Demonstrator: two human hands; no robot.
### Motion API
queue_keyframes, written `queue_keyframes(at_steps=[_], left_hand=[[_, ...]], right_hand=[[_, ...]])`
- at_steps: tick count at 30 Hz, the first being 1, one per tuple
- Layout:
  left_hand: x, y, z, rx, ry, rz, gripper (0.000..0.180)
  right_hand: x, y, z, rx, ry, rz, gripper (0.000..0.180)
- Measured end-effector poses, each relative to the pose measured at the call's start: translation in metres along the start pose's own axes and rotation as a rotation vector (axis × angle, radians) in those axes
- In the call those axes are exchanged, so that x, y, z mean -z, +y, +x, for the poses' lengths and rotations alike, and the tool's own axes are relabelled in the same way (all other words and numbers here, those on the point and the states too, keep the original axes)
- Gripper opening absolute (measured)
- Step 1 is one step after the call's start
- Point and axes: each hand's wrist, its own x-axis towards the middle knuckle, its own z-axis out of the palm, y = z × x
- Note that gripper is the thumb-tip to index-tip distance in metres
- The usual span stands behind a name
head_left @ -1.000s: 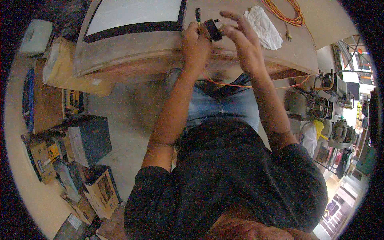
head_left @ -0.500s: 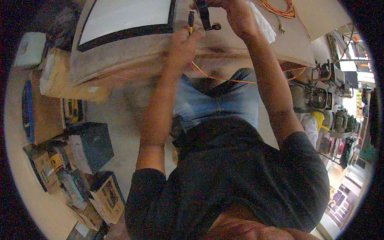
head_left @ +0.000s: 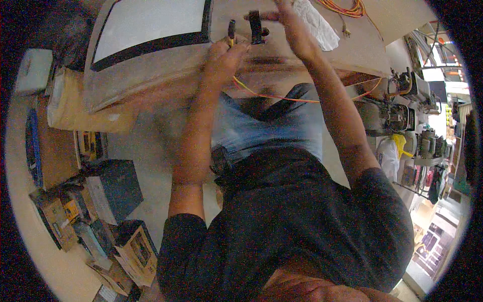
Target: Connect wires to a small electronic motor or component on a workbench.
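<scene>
My left hand (head_left: 226, 56) is closed around the cord, with its upright black cord end (head_left: 232, 29) sticking out above my fingers. Yellow shows just below the black part. From under that hand the orange-and-yellow cord (head_left: 282, 99) sags past the table's front edge and passes beneath my right forearm. To the right, a narrow black piece (head_left: 256, 30) with a small round knob at its side stands between my hands. My right hand (head_left: 287, 20) holds it; a finger runs behind it, its tip showing on the left. The thumb's grip is hidden.
On the table (head_left: 151, 75) lie a black-framed white panel (head_left: 153, 27) at left, a crumpled white cloth (head_left: 319, 27) and a coiled orange cord (head_left: 347, 6) at right. Boxes (head_left: 118, 189) crowd the left floor. Machines (head_left: 397, 116) line the right side.
The view has shifted slightly. My right fingers now sit lower along the black piece, whose top end shows, and it is more upright. My left hand still grips the cord end.
</scene>
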Motion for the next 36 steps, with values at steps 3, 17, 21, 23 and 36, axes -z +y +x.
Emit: queue_keyframes(at_steps=[3, 17, 21, 23, 36], left_hand=[[0.012, 0.000, 0.000, -0.022, 0.066, 0.290, 0.024], [0.004, -0.013, 0.015, -0.491, 0.266, 0.740, 0.030], [0.002, 0.000, 0.012, 0.048, 0.297, 0.273, 0.024], [-0.005, 0.012, 0.001, -0.001, 0.230, -0.090, 0.020], [-0.021, 0.032, -0.016, -0.031, 0.322, 0.161, 0.016]], right_hand=[[-0.002, -0.078, 0.003, 0.047, 0.050, 0.476, 0.077], [-0.005, -0.087, -0.037, -0.001, 0.076, 0.497, 0.068], [-0.012, -0.043, -0.071, 0.106, 0.086, 0.130, 0.059], [-0.010, -0.035, -0.075, 0.078, 0.026, 0.226, 0.056], [-0.021, -0.018, -0.043, -0.049, 0.104, 0.117, 0.061]])
